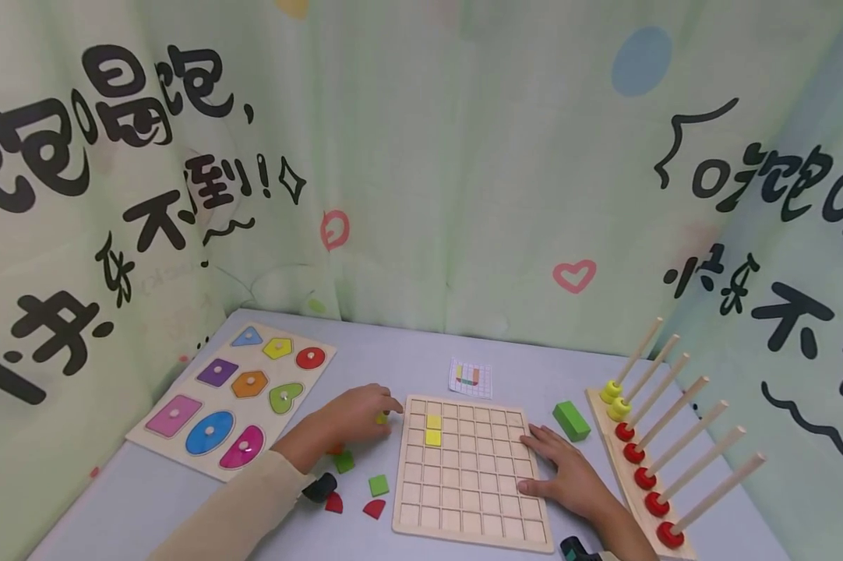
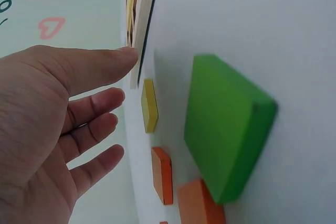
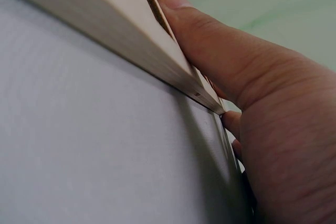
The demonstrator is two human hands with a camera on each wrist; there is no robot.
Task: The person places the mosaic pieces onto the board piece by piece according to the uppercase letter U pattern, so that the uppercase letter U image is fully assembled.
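My left hand (image 1: 361,413) hovers over loose pieces left of the wooden grid board (image 1: 470,487), fingers loosely extended, holding nothing. In the left wrist view, a yellow square piece (image 2: 149,106) lies just past its fingertips, with the thumb overlapping the board's edge. An orange piece (image 2: 161,177) and a green square piece (image 2: 228,124) lie nearby. Two yellow squares (image 1: 432,429) sit one above the other in the board's second column. My right hand (image 1: 565,471) rests spread on the board's right edge. Its thumb (image 3: 202,32) lies over the rim in the right wrist view.
A shape puzzle board (image 1: 200,389) lies at left, a pattern card (image 1: 470,378) behind the grid board. On the right are a green block (image 1: 572,421) and a peg rack (image 1: 607,436) with coloured beads. Red quarter-round pieces (image 1: 374,509) and a green square (image 1: 379,485) lie in front.
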